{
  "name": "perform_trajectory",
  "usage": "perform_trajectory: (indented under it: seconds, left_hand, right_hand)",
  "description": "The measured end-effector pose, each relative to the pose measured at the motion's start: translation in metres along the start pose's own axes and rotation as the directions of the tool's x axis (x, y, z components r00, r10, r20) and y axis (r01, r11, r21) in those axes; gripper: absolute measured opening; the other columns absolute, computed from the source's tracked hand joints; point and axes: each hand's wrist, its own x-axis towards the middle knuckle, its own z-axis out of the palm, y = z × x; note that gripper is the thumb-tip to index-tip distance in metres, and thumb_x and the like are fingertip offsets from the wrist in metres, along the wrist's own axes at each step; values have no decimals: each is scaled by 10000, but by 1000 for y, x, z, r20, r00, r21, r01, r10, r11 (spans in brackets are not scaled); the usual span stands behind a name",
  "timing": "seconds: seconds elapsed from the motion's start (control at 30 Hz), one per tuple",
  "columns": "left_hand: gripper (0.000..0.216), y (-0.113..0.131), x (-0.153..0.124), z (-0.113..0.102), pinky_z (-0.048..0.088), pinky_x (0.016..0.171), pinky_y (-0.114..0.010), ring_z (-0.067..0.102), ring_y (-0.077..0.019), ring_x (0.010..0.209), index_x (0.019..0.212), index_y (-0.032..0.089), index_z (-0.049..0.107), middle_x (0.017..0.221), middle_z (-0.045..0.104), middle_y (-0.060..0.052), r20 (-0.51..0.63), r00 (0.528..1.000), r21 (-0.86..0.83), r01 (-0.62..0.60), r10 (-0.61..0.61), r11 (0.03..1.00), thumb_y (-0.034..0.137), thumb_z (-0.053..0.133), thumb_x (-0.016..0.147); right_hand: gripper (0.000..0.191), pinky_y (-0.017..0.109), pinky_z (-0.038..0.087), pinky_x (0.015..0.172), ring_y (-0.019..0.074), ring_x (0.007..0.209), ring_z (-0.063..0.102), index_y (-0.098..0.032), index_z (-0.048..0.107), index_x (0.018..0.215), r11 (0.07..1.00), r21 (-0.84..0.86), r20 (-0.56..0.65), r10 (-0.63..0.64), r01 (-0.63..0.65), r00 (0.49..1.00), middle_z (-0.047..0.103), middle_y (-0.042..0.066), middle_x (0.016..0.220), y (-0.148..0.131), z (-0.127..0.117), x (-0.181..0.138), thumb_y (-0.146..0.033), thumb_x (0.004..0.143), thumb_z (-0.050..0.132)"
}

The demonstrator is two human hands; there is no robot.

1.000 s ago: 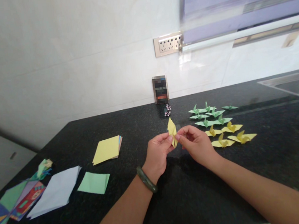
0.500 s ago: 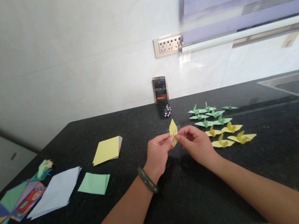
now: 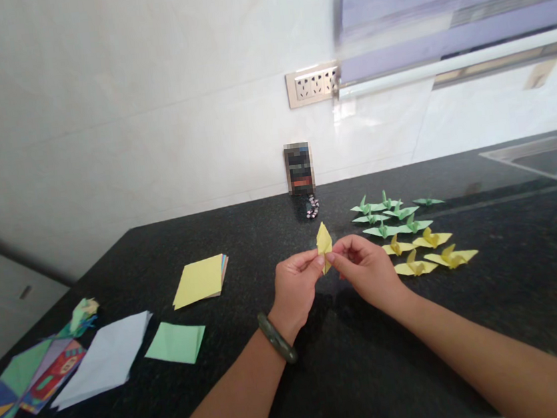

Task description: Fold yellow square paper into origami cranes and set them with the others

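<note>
Head view, centre of the frame: the left hand [image 3: 295, 287] and the right hand [image 3: 366, 269] each close their grip on a folded yellow paper [image 3: 323, 239]. They pinch its lower part from either side, its point standing above the fingertips, over the dark surface [image 3: 337, 370]. A green bangle [image 3: 275, 337] circles the left wrist. Right of the hands lie yellow paper cranes [image 3: 431, 252], with green paper cranes [image 3: 390, 214] just behind them. At left lie a stack of coloured sheets [image 3: 199, 280] and a single green sheet [image 3: 176, 342].
</note>
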Motion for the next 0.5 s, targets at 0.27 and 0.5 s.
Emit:
perform_trajectory:
  seconds: [0.27, 0.5]
  left_hand:
    - [239, 2, -3, -1, 471, 667, -252, 618, -148, 721, 900, 117, 704, 817, 711, -58, 64, 984, 296, -175, 163, 939, 269, 571, 773]
    - [232, -5, -9, -2, 469, 638, -252, 620, -143, 675, 887, 156, 700, 786, 704, -51, 125, 921, 626, -361, 368, 691, 251, 498, 823]
  right_hand:
    - [188, 212, 353, 457, 99, 479, 444, -163, 560, 639, 970, -223, -43, -108, 96, 993, 509, -20, 533, -3, -2, -2, -310, 755, 544]
    - [202, 202, 348, 437, 97, 456, 458, -173, 528, 563, 935, -337, -95, -146, 106, 985, 512, -26, 495, -4, 0, -6, -263, 742, 548]
